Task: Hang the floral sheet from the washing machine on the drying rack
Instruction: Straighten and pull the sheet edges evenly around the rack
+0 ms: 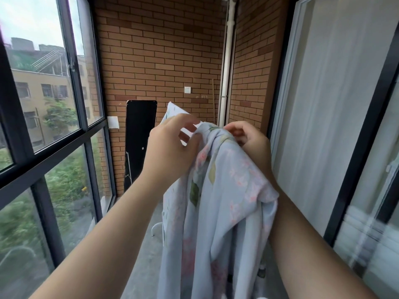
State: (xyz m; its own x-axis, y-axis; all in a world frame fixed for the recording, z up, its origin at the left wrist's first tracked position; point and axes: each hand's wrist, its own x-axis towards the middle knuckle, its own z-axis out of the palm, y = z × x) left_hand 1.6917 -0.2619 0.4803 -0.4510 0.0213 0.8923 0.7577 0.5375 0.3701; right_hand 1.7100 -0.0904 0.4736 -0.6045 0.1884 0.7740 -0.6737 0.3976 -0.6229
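The floral sheet [224, 190], pale blue with pink flowers and green leaves, hangs bunched in front of me at chest height. My left hand [170, 145] pinches its upper edge from the left. My right hand [248, 141] grips the gathered top from the right, and the cloth drapes over my right forearm. One corner of the sheet [172, 111] sticks up behind my left hand. A curved white tube [155, 227], possibly a foot of the drying rack, shows low behind the sheet; the rest is hidden. No washing machine is in view.
I stand on a narrow brick-walled balcony. Dark-framed windows [54, 117] run along the left. A black panel [140, 143] leans against the far brick wall. A white drainpipe [225, 67] climbs the corner. Glass sliding doors with white curtains [323, 104] line the right side.
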